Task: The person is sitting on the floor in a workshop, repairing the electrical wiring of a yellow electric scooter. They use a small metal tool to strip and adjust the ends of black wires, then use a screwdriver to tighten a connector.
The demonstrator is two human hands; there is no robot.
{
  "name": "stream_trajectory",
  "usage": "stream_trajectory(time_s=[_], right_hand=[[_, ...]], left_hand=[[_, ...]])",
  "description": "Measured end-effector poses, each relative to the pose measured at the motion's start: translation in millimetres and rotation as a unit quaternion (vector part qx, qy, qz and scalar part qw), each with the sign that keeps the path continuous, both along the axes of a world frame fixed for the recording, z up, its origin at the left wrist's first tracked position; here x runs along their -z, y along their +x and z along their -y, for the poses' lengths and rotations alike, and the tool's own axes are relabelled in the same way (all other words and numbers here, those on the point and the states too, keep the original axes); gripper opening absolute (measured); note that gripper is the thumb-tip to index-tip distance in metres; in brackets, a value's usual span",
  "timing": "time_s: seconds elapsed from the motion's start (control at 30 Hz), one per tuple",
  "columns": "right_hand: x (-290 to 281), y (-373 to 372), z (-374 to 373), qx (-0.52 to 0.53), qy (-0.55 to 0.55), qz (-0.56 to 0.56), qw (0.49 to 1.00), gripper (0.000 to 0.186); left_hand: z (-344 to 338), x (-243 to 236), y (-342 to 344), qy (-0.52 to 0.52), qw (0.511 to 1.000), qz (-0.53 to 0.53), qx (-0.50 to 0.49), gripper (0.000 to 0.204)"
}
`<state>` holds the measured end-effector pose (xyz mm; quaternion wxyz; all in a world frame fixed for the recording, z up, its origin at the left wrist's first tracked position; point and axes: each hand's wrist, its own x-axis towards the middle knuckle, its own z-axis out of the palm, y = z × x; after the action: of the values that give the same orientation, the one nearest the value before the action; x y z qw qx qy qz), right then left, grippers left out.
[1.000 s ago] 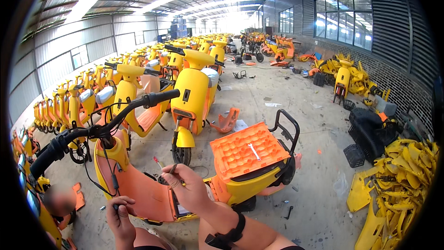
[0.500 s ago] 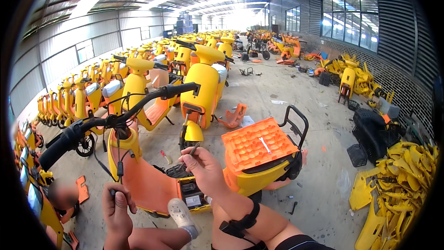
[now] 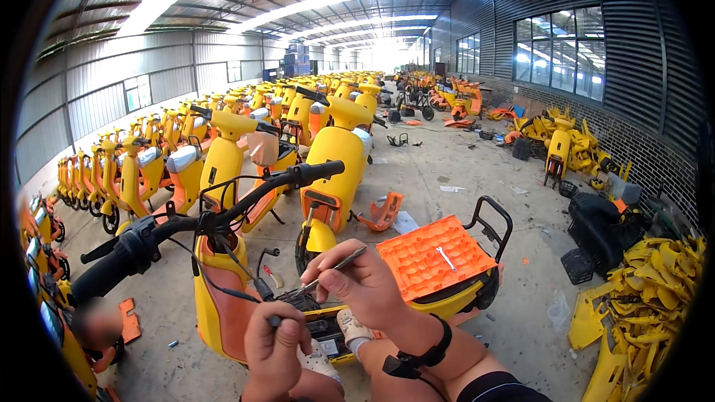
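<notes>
A blurred patch [image 3: 98, 324] masks part of a figure at the lower left of the frame, while rows of yellow scooters [image 3: 222, 160] fill the upper left, the farthest too small to tell apart. A black handlebar [image 3: 237, 208] reaches across from the left, above the yellow and salmon body [image 3: 225, 313] of the nearest scooter, and a thin black cable [image 3: 242, 296] hangs toward the hands. At lower centre, the person's left hand [image 3: 277, 346] has its fingers closed around a small dark piece [image 3: 275, 320], mostly hidden in the grip; whether it joins the cable cannot be told. Just right of it, the right hand [image 3: 361, 286] clamps its fingers on a slim metal tool [image 3: 335, 264], whose exact kind is hard to make out. Below, an open compartment [image 3: 335, 336] is partly covered by the hands and a pale shoe [image 3: 350, 325]. Right of centre, a wrench [image 3: 445, 258] lies on an orange panel [image 3: 413, 264]. Yellow body parts [image 3: 648, 305] are heaped at lower right, cut off by the dark lens rim.
</notes>
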<state>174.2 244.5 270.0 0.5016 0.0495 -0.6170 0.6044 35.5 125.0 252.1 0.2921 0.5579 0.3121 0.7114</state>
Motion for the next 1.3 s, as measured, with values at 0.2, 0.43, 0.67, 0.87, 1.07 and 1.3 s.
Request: stream_trajectory(time_s=[0.2, 0.43, 0.67, 0.87, 1.07, 1.3], right_hand=[[11.0, -2.2, 1.3, 0.006, -0.019, -0.026, 0.999, 0.018], [10.9, 0.8, 3.1, -0.006, -0.051, -0.012, 0.999, 0.017], [26.5, 8.8, -11.6, 0.002, -0.068, -0.054, 0.996, 0.019], [28.6, 19.1, -15.9, 0.015, -0.104, -0.138, 0.985, 0.019], [31.4, 25.2, -17.1, 0.028, -0.095, -0.156, 0.983, 0.021], [34.3, 23.6, 0.7, 0.029, 0.008, -0.144, 0.989, 0.018]], left_hand=[[-15.2, 23.5, -3.3, 0.002, 0.999, -0.007, 0.036, 0.019], [-24.1, 17.8, -4.3, -0.015, 0.999, -0.009, 0.026, 0.016], [-24.6, 7.5, -2.0, -0.094, 0.994, -0.056, 0.021, 0.012], [-33.3, -17.0, 15.9, -0.099, 0.994, -0.035, 0.036, 0.009], [-34.1, 21.0, 5.9, -0.064, 0.989, -0.127, -0.029, 0.01], [-29.4, 30.0, 5.6, -0.027, 0.991, -0.12, -0.055, 0.011]])
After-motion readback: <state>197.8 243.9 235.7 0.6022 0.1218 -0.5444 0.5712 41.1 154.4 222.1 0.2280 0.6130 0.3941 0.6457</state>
